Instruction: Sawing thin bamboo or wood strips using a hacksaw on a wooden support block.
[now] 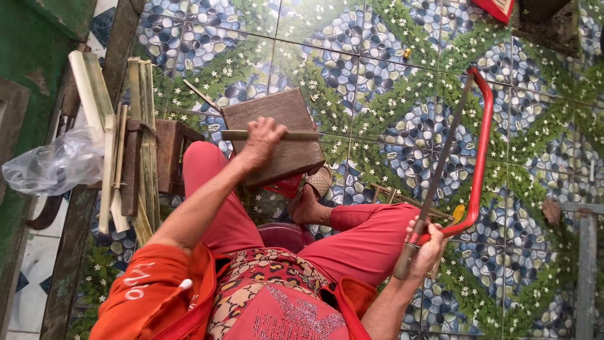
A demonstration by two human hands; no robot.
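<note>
My left hand point(260, 142) presses a thin bamboo stick point(301, 135) down across a brown wooden block point(277, 113) on the tiled floor in front of my knees. My right hand point(428, 247) is closed around the wooden handle of a red-framed bow saw point(480, 151). The saw is held off to the right, apart from the block, with its blade slanting up and away from me. I sit low with red trousers, and one foot in a sandal point(313, 200) rests just below the block.
Split bamboo slats point(107, 145) and a small wooden stool point(170, 154) lie at the left beside a crumpled clear plastic bag point(56, 165). A few bamboo sticks point(402, 199) lie between my knee and the saw. A metal frame point(585, 252) stands at the right edge.
</note>
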